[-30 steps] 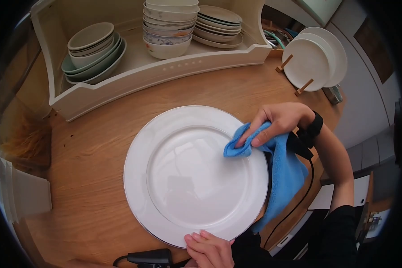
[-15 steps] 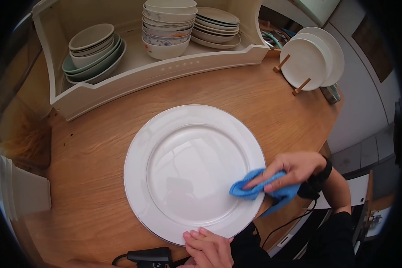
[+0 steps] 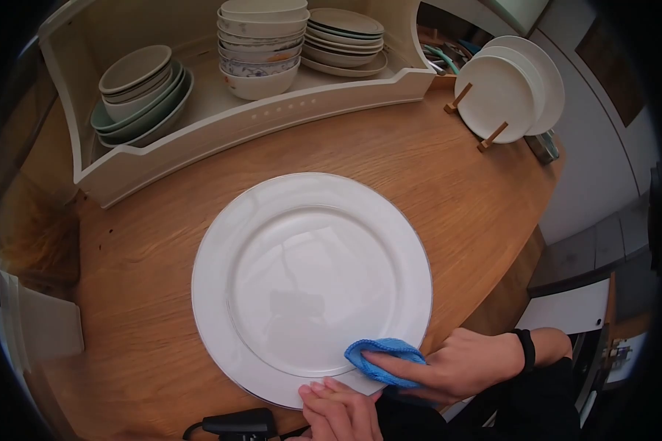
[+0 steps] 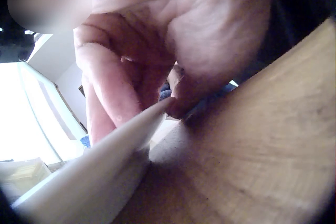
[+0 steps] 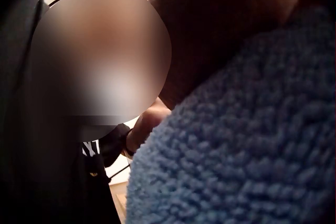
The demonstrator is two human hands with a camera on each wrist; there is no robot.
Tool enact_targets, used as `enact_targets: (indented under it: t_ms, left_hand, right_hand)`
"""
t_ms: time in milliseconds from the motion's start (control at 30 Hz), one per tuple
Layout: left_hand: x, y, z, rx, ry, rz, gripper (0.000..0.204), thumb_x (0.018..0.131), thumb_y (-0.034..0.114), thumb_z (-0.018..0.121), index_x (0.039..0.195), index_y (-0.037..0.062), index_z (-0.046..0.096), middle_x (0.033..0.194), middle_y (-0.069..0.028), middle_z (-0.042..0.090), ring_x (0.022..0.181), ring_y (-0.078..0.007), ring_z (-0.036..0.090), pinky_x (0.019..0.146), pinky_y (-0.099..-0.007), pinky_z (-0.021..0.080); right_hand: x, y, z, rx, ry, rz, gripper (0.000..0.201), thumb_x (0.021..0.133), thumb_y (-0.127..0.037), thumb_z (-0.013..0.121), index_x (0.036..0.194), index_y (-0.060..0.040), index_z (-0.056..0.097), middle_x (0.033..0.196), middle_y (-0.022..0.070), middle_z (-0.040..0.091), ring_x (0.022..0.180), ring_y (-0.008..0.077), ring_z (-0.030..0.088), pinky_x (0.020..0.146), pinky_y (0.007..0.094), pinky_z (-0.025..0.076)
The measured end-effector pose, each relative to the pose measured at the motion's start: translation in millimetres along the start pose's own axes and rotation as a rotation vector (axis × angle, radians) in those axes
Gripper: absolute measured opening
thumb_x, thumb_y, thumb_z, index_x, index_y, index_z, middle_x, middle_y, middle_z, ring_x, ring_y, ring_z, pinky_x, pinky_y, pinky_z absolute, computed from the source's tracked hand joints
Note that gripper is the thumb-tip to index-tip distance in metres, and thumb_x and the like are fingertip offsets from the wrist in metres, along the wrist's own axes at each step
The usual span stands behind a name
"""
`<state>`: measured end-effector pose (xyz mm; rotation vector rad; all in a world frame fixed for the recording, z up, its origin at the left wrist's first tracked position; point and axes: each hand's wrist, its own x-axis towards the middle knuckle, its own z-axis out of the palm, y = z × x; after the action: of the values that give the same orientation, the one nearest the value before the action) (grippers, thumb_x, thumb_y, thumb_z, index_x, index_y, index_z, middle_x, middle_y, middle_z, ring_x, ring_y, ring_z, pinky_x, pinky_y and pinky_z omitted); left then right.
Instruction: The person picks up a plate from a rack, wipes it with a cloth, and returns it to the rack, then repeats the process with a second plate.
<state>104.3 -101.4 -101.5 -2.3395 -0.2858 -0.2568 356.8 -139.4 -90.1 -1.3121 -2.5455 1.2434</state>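
A large white plate (image 3: 213, 294) with a thin dark rim line lies on the wooden table in the head view. At its near edge my left hand (image 3: 342, 411) pinches the rim; the left wrist view shows fingers above the plate edge (image 4: 94, 176) and the thumb beneath. My right hand (image 3: 471, 367) grips a folded blue cloth (image 3: 373, 348) against the plate's lower right rim, index finger stretched over it. Close up, the cloth's looped pile (image 5: 236, 145) fills much of the right wrist view. The cloth's underside is hidden.
Behind the plate, a cream rack (image 3: 265, 114) holds stacked bowls (image 3: 261, 55) and plates (image 3: 346, 44). Upright white plates (image 3: 493, 95) stand in a wooden holder at the back right. A translucent plastic container (image 3: 48, 320) is at left, a black device (image 3: 239, 424) at the near edge.
My right hand has swept the blue cloth down along the plate's right rim, from upper right to lower right, close to my left hand. The left hand keeps its hold on the rim.
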Motion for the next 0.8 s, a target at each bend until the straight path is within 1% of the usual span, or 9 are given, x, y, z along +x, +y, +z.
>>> enact_targets:
  t_ms: [100,133,267,367,433,533,667,733,800]
  left_hand:
    - [-0.6,-0.6,1.0,-0.095,0.031,-0.029,0.027,0.091,0.009,0.055,0.081,-0.0068,0.074,0.072,-0.0165,0.069,0.066,-0.0261,0.069,0.062,-0.0297,0.056]
    - [-0.3,-1.3,1.2,-0.159,0.043,-0.045,0.027,0.091,0.010,0.056,0.084,-0.0077,0.075,0.074,-0.0167,0.070,0.068,-0.0261,0.069,0.064,-0.0293,0.057]
    - [-2.0,-6.1,2.0,-0.311,0.064,-0.043,0.029,0.093,0.014,0.058,0.089,-0.0097,0.075,0.081,-0.0179,0.072,0.076,-0.0266,0.070,0.071,-0.0302,0.058]
    - [-0.5,-6.4,3.6,-0.334,0.082,0.007,0.033,0.095,0.017,0.057,0.097,-0.0109,0.074,0.091,-0.0201,0.074,0.086,-0.0284,0.071,0.079,-0.0328,0.059]
    - [-0.7,-8.5,3.6,-0.399,0.087,0.061,0.036,0.095,0.017,0.055,0.107,-0.0116,0.072,0.105,-0.0232,0.073,0.098,-0.0315,0.070,0.090,-0.0381,0.058]
    - [2.2,-7.6,8.7,-0.580,0.118,0.051,0.038,0.095,0.017,0.053,0.114,-0.0113,0.069,0.117,-0.0255,0.069,0.108,-0.0342,0.067,0.100,-0.0431,0.053]
    - [-1.6,10.4,17.1,-0.701,0.221,-0.085,0.039,0.093,0.016,0.054,0.116,-0.0111,0.068,0.122,-0.0269,0.067,0.110,-0.0358,0.066,0.104,-0.0462,0.050]
    - [-2.0,-3.3,7.1,-0.598,0.057,-0.046,0.037,0.092,0.015,0.054,0.112,-0.0113,0.070,0.118,-0.0269,0.069,0.105,-0.0357,0.067,0.102,-0.0460,0.052]
    - [-2.3,-5.5,6.4,-0.589,0.064,-0.056,0.035,0.091,0.014,0.055,0.110,-0.0117,0.070,0.114,-0.0270,0.069,0.102,-0.0357,0.068,0.099,-0.0453,0.054]
  right_hand:
    - [-1.4,-6.6,-12.1,-0.198,-0.014,0.085,0.083,0.095,-0.023,0.065,0.165,-0.0194,0.020,0.053,0.0078,0.058,0.040,0.0245,0.059,0.036,0.0347,0.042]
    - [-2.4,-8.3,-13.8,-0.230,-0.013,0.152,0.085,0.090,-0.023,0.068,0.164,-0.0276,0.026,0.052,0.0049,0.057,0.038,0.0216,0.058,0.035,0.0325,0.039]
    - [-6.3,-5.6,-24.2,-0.422,0.096,0.235,0.081,0.087,-0.021,0.068,0.160,-0.0336,0.036,0.052,0.0047,0.054,0.039,0.0219,0.057,0.036,0.0350,0.040]
    - [-6.5,0.6,-45.1,-0.436,0.068,0.265,0.079,0.085,-0.018,0.067,0.158,-0.0332,0.040,0.054,0.0054,0.056,0.041,0.0228,0.059,0.038,0.0361,0.042]
    - [-3.2,3.6,-56.0,-0.463,0.085,0.277,0.078,0.082,-0.016,0.067,0.155,-0.0324,0.046,0.055,0.0065,0.057,0.042,0.0255,0.059,0.041,0.0368,0.045]
    - [-0.4,15.9,-62.0,-0.490,0.202,0.329,0.077,0.080,-0.014,0.066,0.152,-0.0321,0.050,0.057,0.0085,0.060,0.045,0.0300,0.059,0.045,0.0388,0.046]
    - [-0.4,23.8,-61.4,-0.502,0.216,0.326,0.076,0.080,-0.013,0.066,0.152,-0.0316,0.050,0.058,0.0092,0.060,0.046,0.0304,0.060,0.046,0.0396,0.047]
    - [-1.6,25.9,-61.4,-0.419,0.224,0.310,0.076,0.080,-0.013,0.067,0.153,-0.0294,0.050,0.060,0.0103,0.061,0.047,0.0315,0.060,0.047,0.0406,0.048]
    - [-3.9,28.4,-60.1,-0.331,0.203,0.285,0.077,0.082,-0.013,0.067,0.155,-0.0262,0.046,0.061,0.0110,0.061,0.047,0.0320,0.060,0.048,0.0410,0.049]
